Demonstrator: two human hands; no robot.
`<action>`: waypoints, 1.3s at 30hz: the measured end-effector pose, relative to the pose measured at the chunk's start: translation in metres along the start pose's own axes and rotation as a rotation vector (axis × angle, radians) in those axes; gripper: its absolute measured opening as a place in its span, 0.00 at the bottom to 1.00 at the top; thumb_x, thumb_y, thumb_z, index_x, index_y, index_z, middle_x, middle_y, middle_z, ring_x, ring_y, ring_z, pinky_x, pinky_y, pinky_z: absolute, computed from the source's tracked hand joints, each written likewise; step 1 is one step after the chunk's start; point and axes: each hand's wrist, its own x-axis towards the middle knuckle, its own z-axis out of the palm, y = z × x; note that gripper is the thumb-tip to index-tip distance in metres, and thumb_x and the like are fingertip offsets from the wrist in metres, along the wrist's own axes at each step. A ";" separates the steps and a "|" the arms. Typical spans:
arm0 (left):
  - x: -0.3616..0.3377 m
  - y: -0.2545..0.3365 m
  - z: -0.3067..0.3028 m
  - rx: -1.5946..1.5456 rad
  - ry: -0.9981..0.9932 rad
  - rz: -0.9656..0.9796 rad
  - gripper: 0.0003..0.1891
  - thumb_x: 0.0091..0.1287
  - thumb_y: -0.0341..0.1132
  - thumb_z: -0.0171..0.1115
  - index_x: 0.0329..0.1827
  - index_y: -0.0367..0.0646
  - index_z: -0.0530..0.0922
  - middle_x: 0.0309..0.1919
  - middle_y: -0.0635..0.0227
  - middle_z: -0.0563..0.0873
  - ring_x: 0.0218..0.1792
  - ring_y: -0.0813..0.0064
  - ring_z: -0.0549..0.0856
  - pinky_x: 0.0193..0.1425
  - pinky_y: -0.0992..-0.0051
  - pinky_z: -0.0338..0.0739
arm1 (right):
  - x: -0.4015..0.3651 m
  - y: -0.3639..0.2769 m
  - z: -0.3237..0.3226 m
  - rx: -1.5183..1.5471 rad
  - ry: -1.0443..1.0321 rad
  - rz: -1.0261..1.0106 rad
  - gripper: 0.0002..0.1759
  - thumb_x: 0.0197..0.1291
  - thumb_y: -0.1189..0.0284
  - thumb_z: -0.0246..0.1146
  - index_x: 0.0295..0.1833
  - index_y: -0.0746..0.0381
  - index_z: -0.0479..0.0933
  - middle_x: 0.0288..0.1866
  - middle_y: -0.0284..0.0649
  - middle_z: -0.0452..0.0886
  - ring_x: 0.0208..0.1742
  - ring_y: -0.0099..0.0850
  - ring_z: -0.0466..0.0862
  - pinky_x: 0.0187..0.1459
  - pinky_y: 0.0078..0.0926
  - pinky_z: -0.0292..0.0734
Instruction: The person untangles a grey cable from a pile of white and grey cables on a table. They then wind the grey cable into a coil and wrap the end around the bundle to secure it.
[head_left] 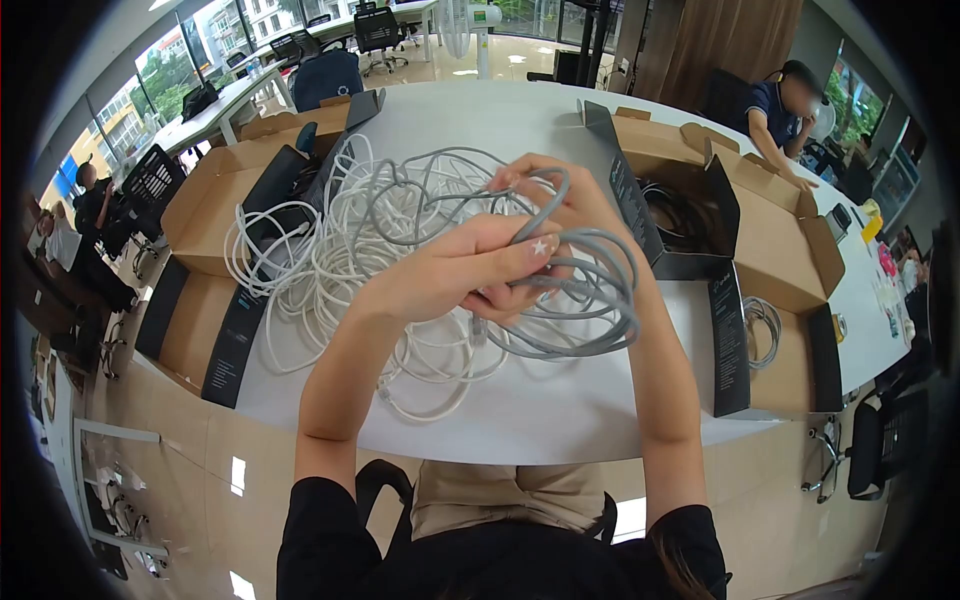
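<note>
Black boxes [685,265], small pale print [729,375] on one side — too small to read

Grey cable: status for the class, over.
Left hand and right hand both on grey cable. Cable partly looped. Tangled white cables heaped beneath, grey strand across them.

A big white table [540,425] with a round edge goes across the middle of the frame. A big messy heap of white cables [310,260] lies on it, left of the middle, with an open black and brown box [233,345] at the left and another open black and brown box [729,340] at the right. Near the right edge of the frame, a yellow thing [872,224] and a pink thing [886,260] sit on it, too small to tell what they are.
</note>
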 end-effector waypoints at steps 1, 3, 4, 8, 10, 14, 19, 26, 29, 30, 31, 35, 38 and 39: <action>-0.003 0.005 0.004 0.077 0.042 0.013 0.16 0.69 0.40 0.47 0.45 0.32 0.69 0.13 0.82 0.56 0.12 0.89 0.56 0.17 0.85 0.50 | 0.001 0.008 -0.002 -0.018 0.069 -0.011 0.07 0.59 0.76 0.55 0.41 0.65 0.75 0.34 0.38 0.81 0.40 0.29 0.79 0.46 0.26 0.71; -0.006 0.010 0.005 0.161 0.138 0.001 0.15 0.69 0.38 0.49 0.44 0.32 0.69 0.13 0.82 0.57 0.12 0.90 0.56 0.16 0.85 0.49 | 0.001 0.014 -0.010 -0.061 0.208 -0.035 0.06 0.59 0.76 0.54 0.39 0.66 0.75 0.30 0.38 0.80 0.35 0.30 0.80 0.43 0.27 0.72; -0.006 0.013 0.001 0.168 0.192 -0.025 0.14 0.68 0.38 0.49 0.44 0.32 0.70 0.13 0.82 0.58 0.12 0.90 0.56 0.16 0.85 0.49 | 0.000 0.012 -0.018 -0.249 0.354 -0.139 0.04 0.58 0.75 0.56 0.36 0.64 0.75 0.29 0.38 0.78 0.34 0.32 0.78 0.39 0.28 0.70; -0.015 0.022 -0.013 0.263 0.253 -0.014 0.17 0.67 0.40 0.51 0.43 0.30 0.71 0.18 0.74 0.69 0.12 0.92 0.58 0.15 0.87 0.50 | -0.009 0.004 -0.071 -1.099 0.652 -0.370 0.02 0.53 0.74 0.59 0.33 0.59 0.76 0.28 0.35 0.75 0.32 0.34 0.72 0.40 0.30 0.66; -0.021 0.026 -0.014 0.289 0.302 0.040 0.20 0.65 0.43 0.54 0.42 0.30 0.71 0.22 0.69 0.75 0.12 0.93 0.59 0.14 0.88 0.51 | -0.019 0.001 -0.095 -1.123 0.720 -0.311 0.02 0.50 0.74 0.61 0.32 0.57 0.76 0.27 0.32 0.73 0.32 0.34 0.70 0.41 0.30 0.65; -0.014 0.024 -0.017 0.241 0.367 0.059 0.15 0.66 0.39 0.54 0.38 0.31 0.75 0.14 0.80 0.64 0.13 0.91 0.57 0.15 0.86 0.47 | -0.032 -0.014 -0.109 -1.173 0.641 -0.283 0.04 0.46 0.73 0.65 0.31 0.57 0.79 0.26 0.30 0.77 0.32 0.30 0.72 0.44 0.29 0.64; -0.010 0.023 -0.040 0.418 0.688 0.186 0.15 0.68 0.41 0.51 0.34 0.35 0.75 0.12 0.85 0.57 0.10 0.93 0.52 0.14 0.85 0.42 | -0.033 -0.024 -0.098 -0.680 0.432 -0.033 0.03 0.46 0.74 0.66 0.28 0.60 0.79 0.24 0.32 0.79 0.28 0.25 0.76 0.35 0.24 0.68; -0.026 0.026 -0.087 0.599 0.961 0.312 0.15 0.68 0.42 0.53 0.39 0.36 0.78 0.12 0.85 0.55 0.11 0.93 0.51 0.15 0.85 0.42 | -0.026 -0.017 -0.074 0.033 -0.222 0.415 0.14 0.60 0.75 0.50 0.51 0.59 0.73 0.40 0.34 0.80 0.37 0.19 0.78 0.42 0.19 0.75; -0.035 0.034 -0.089 0.498 1.012 0.330 0.13 0.67 0.41 0.54 0.37 0.39 0.79 0.12 0.85 0.57 0.12 0.94 0.52 0.15 0.86 0.43 | -0.020 0.009 -0.050 0.080 -0.257 0.136 0.21 0.53 0.83 0.51 0.54 0.59 0.71 0.40 0.35 0.79 0.36 0.22 0.78 0.42 0.21 0.76; -0.038 0.037 -0.090 0.450 1.003 0.366 0.13 0.66 0.41 0.55 0.37 0.40 0.79 0.12 0.85 0.57 0.12 0.93 0.52 0.16 0.86 0.43 | -0.016 0.011 -0.041 0.070 -0.255 0.005 0.24 0.50 0.86 0.51 0.54 0.59 0.71 0.39 0.35 0.79 0.36 0.23 0.78 0.41 0.21 0.76; -0.041 0.039 -0.091 0.453 1.008 0.401 0.13 0.66 0.41 0.55 0.38 0.40 0.79 0.12 0.85 0.57 0.13 0.93 0.52 0.16 0.86 0.43 | -0.014 0.010 -0.035 0.018 -0.232 0.069 0.26 0.48 0.87 0.52 0.56 0.59 0.70 0.40 0.35 0.79 0.38 0.23 0.78 0.42 0.21 0.76; -0.046 0.044 -0.081 0.538 1.045 0.541 0.15 0.68 0.40 0.52 0.42 0.35 0.78 0.13 0.84 0.55 0.13 0.93 0.52 0.16 0.85 0.42 | -0.006 0.002 -0.018 -0.250 -0.083 0.130 0.25 0.46 0.89 0.54 0.52 0.62 0.74 0.39 0.37 0.80 0.39 0.25 0.79 0.42 0.20 0.75; -0.053 0.050 -0.066 0.622 1.049 0.653 0.16 0.68 0.40 0.51 0.42 0.33 0.78 0.13 0.84 0.56 0.13 0.92 0.52 0.16 0.85 0.43 | -0.005 0.024 -0.018 -0.244 0.122 -0.024 0.15 0.46 0.87 0.57 0.41 0.65 0.80 0.34 0.41 0.83 0.32 0.27 0.82 0.35 0.21 0.76; -0.057 0.051 -0.060 0.620 1.080 0.670 0.16 0.69 0.39 0.51 0.41 0.32 0.78 0.13 0.84 0.57 0.13 0.92 0.52 0.16 0.85 0.43 | -0.006 0.022 -0.020 -0.286 0.171 -0.047 0.14 0.46 0.87 0.58 0.41 0.65 0.80 0.33 0.41 0.83 0.32 0.27 0.82 0.35 0.21 0.76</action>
